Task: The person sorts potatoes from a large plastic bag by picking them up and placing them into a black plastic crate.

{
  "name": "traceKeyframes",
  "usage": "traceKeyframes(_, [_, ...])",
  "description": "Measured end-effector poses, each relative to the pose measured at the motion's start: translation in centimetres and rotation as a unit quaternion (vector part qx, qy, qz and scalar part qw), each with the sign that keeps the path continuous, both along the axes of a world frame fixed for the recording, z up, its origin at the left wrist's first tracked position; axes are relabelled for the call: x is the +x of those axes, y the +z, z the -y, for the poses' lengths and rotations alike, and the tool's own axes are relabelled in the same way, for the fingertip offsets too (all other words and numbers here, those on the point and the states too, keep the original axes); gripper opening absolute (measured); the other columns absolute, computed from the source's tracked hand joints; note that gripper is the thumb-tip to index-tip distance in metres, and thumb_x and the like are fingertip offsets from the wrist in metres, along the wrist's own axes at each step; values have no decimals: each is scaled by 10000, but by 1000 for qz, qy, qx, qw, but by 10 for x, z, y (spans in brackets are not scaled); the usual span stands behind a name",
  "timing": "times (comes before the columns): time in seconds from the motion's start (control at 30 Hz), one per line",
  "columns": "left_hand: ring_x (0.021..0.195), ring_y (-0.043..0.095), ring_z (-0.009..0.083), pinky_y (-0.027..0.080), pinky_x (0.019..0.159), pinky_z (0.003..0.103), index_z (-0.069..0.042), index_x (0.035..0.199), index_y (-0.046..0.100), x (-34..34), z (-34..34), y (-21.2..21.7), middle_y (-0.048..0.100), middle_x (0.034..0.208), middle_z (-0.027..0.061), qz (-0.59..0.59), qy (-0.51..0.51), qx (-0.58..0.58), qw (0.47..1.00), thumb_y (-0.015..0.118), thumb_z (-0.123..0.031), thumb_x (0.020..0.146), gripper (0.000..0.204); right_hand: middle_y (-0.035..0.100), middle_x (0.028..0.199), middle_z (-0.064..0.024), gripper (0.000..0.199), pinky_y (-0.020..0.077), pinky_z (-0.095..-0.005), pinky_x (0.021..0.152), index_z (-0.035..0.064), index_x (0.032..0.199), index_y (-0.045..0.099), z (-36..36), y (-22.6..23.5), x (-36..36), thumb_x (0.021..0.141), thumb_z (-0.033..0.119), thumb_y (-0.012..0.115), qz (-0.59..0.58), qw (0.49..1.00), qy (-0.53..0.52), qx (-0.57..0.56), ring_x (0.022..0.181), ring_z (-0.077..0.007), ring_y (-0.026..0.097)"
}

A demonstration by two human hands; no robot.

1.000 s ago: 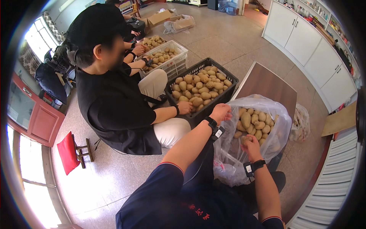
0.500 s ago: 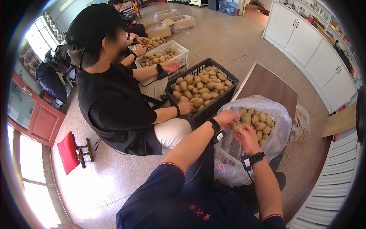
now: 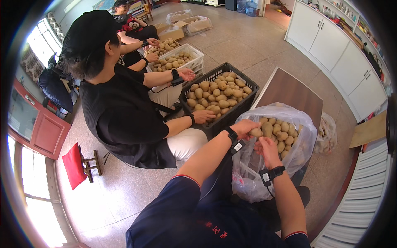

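Note:
My left hand (image 3: pixel 245 127) is closed round a brown, oval kiwifruit (image 3: pixel 256 132) above the mouth of a clear plastic bag (image 3: pixel 244 163). Just below and right of that fruit is my right hand (image 3: pixel 268 149), its fingers curled and pinched together; whatever is between them, if anything, is too small to make out. Inside the bag lie many similar kiwifruit (image 3: pixel 282 136), one of them longer and pear-shaped (image 3: pixel 267 129). Each of my wrists wears a black strap with a small white-labelled box.
Left of the bag stands a black crate (image 3: pixel 253 88) of kiwifruit, with a co-worker (image 3: pixel 120 111) reaching into it. Beyond are a white crate (image 3: pixel 200 62) and cardboard boxes (image 3: pixel 175 34). A brown tabletop (image 3: pixel 289 91) lies behind the bag; a red-seated stool (image 3: pixel 74 166) stands at left.
My right hand has come off the kiwifruit and moved slightly down and right, while my left hand keeps it. The co-worker has leaned back and turned the head away.

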State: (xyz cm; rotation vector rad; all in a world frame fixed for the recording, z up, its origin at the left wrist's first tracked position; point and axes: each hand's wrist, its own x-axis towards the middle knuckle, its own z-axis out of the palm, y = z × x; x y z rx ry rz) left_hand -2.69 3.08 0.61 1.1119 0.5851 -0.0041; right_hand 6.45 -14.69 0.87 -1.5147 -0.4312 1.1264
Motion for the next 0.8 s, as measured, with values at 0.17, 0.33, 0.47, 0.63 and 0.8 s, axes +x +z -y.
traceKeyframes(0.17, [569,532,147,427,492,278,-73,958,599,-4,-10,-3,602,772,40,34,97,-60,993,561,-368,976,299,658,930,-54,281,478,-270,630,37,1113,598,18,-18,0,961,274,579,12,999,21,-23,744,-141,617])
traceKeyframes(0.33, [602,539,170,441,521,307,-93,1001,595,-12,-27,-11,615,811,43,68,226,-124,964,566,-367,976,276,665,923,-57,252,478,-275,621,22,1082,610,39,-36,2,953,235,572,3,998,31,-52,742,-148,617])
traceKeyframes(0.47, [572,557,164,470,482,306,-106,1009,596,-12,-36,-20,604,778,33,72,296,-140,942,580,-381,961,279,656,940,-54,265,489,-279,627,29,1110,589,54,-48,7,958,245,572,11,996,45,-81,762,-148,629])
traceKeyframes(0.63, [646,575,209,517,548,351,-110,1065,575,-18,-50,-28,615,863,66,85,389,-165,902,583,-364,960,275,662,990,-113,311,523,-342,701,-16,1112,603,69,-71,17,889,199,636,203,964,87,-147,843,-225,656])
traceKeyframes(0.8, [663,570,237,541,592,376,-65,1069,566,-31,-62,-40,608,906,107,91,460,-173,866,535,-306,980,259,607,1169,-208,425,474,-451,915,-16,1151,606,84,-79,13,786,186,683,553,810,157,-116,1055,-391,580])
